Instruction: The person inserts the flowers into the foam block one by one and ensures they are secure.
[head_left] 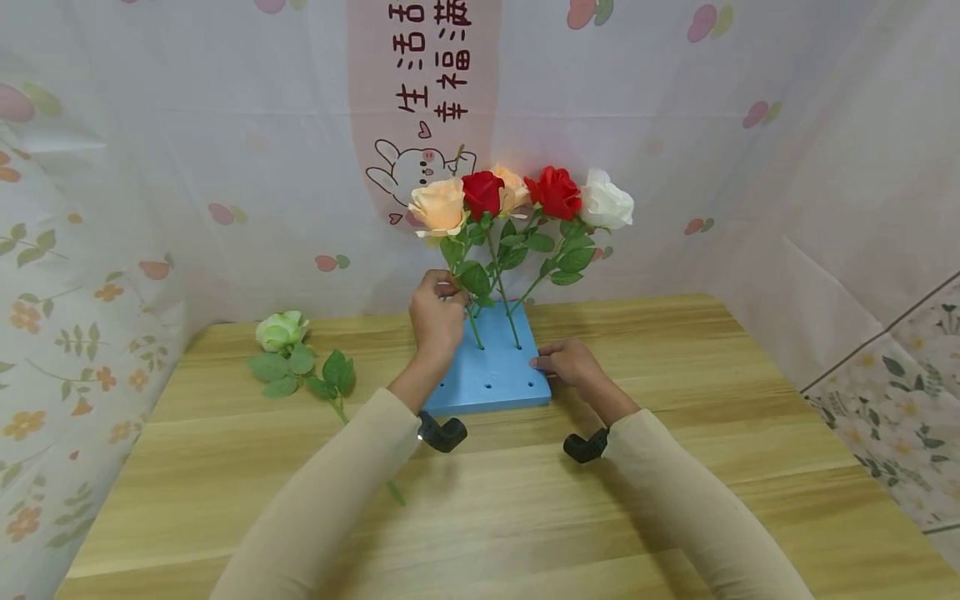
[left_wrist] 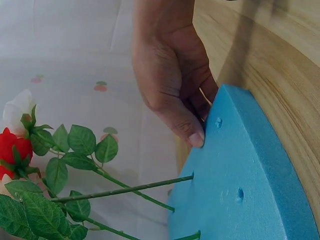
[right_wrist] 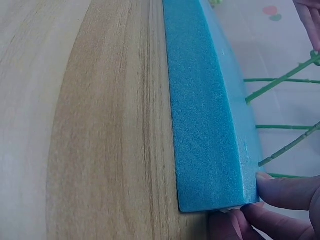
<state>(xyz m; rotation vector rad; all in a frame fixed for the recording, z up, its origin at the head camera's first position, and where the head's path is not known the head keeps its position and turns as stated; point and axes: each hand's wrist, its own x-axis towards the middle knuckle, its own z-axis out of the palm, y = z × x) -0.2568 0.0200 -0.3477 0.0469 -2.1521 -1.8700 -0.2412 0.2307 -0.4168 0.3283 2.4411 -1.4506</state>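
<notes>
A blue foam block (head_left: 487,367) with holes lies on the table, and several roses stand in it. At the block's left side my left hand (head_left: 438,317) pinches the stem of the front peach rose (head_left: 438,207), just below its leaves. That stem meets a hole in the block. My right hand (head_left: 573,362) grips the block's right edge, thumb on top and fingers against the side, as the right wrist view shows. Behind stand a dark red rose (head_left: 483,193), another peach rose (head_left: 512,190), a bright red rose (head_left: 557,193) and a white rose (head_left: 606,200).
A pale green rose (head_left: 282,332) lies on the wooden table (head_left: 645,517) to the left, its stem running under my left forearm. A printed cloth (head_left: 285,167) hangs close behind the block. Empty holes show along the block's front.
</notes>
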